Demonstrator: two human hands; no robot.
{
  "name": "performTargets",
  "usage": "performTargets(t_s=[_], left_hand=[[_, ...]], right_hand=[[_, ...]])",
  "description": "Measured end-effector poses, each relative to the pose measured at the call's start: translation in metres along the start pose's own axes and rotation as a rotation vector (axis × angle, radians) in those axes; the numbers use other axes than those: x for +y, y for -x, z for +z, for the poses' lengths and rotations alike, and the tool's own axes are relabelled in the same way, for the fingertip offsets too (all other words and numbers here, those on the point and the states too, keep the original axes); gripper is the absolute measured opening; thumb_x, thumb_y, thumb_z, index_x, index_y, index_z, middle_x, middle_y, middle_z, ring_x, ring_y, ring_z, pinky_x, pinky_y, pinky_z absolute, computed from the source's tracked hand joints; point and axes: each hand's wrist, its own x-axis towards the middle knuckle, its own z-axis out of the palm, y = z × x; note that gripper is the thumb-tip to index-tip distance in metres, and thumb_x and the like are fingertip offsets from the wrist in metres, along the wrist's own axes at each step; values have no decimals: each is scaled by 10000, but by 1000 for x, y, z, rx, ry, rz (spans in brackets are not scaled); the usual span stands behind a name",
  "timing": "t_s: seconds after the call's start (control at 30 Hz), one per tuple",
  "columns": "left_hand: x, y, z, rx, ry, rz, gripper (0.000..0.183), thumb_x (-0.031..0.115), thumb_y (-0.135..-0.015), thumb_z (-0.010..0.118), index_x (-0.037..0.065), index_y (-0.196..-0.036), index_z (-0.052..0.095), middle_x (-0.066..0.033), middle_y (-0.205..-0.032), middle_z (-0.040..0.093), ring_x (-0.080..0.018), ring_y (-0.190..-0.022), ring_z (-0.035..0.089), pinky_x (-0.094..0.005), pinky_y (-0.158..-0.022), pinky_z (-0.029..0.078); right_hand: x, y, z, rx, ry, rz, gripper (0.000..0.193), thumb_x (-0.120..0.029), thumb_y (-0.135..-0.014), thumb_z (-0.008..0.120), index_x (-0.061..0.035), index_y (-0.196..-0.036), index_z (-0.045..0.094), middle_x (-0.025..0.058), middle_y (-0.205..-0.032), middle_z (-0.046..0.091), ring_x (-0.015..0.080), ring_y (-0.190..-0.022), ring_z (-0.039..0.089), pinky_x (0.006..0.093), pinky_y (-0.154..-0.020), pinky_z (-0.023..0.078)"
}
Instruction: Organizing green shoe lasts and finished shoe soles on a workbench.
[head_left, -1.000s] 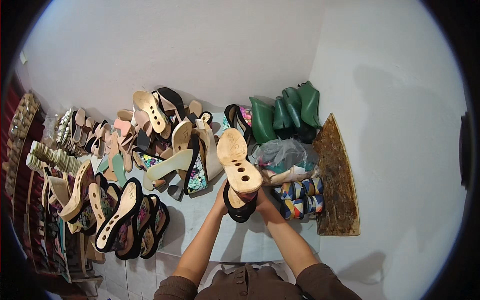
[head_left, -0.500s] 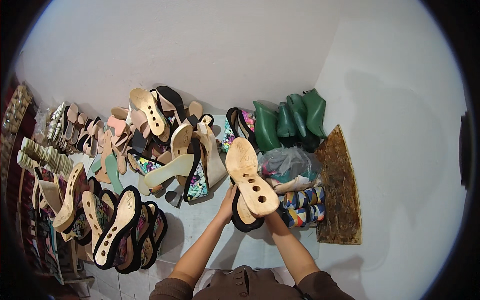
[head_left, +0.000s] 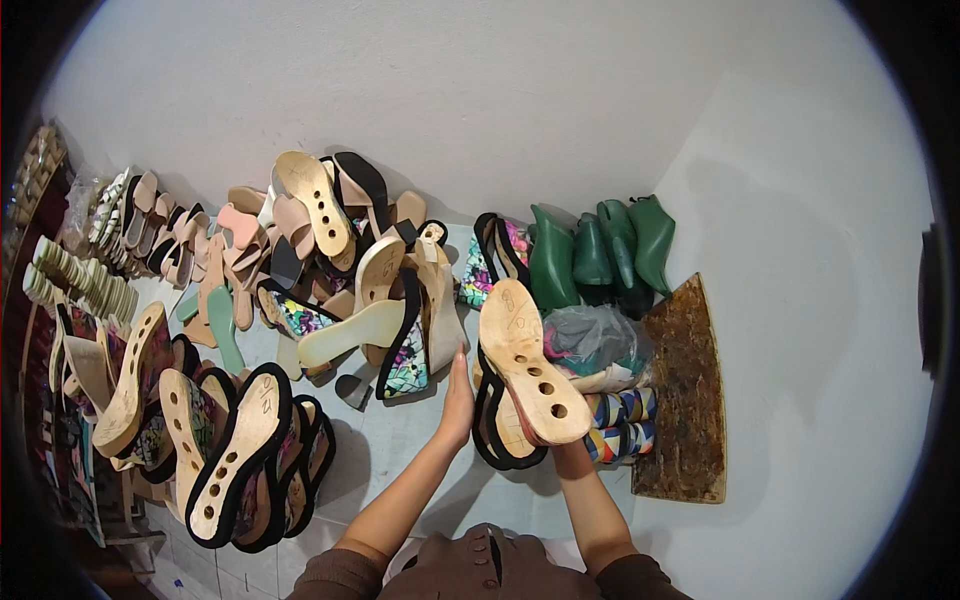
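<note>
A pale wooden wedge sole (head_left: 520,340), with a row of holes along its front part, is tilted up before me. My right hand (head_left: 572,458) reaches in beneath its holed end and holds it; the fingers are hidden behind the wood. Just behind and below it are black-edged wedge soles (head_left: 492,425), partly covered. To their left is my left hand (head_left: 458,405), open, fingers stretched out and pointing away from me. Its fingertips lie close to a beige wedge (head_left: 440,310); whether they touch it I cannot tell.
More black-edged wedges (head_left: 240,455) stand at the near left. Sandals and loose soles (head_left: 340,330) crowd the table's middle and far left. Green shoe lasts (head_left: 590,250), a plastic bag (head_left: 600,340), patterned wedges (head_left: 622,425) and a worn brown board (head_left: 685,400) are at right.
The wooden wedge sole has shifted right with my right hand, away from the black-edged ones. My left hand has come away from the soles, its fingers straightened. The view has turned slightly.
</note>
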Motion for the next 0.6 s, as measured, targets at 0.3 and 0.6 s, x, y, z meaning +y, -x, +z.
performTargets(t_s=[0.3, 0.6], left_hand=[[39, 45, 23, -144, -237, 570, 648, 382, -954, 209, -42, -1403, 12, -212, -1480, 4, -306, -1380, 1, -355, -1103, 30], [56, 49, 31, -257, -225, 540, 656, 330, -955, 252, -81, -1391, -13, -261, -1466, 29, -337, -1374, 28, -354, -1101, 57]], right_hand=[[-34, 55, 170, 81, 529, -470, 607, -430, -966, 235, -72, -1437, 103, 112, -1491, 125, 228, -1367, 147, 358, -1097, 165], [-26, 63, 162, 76, 1187, -537, 619, -448, -971, 141, -32, -1430, 135, 110, -1478, 182, 236, -1363, 149, 324, -1098, 94]])
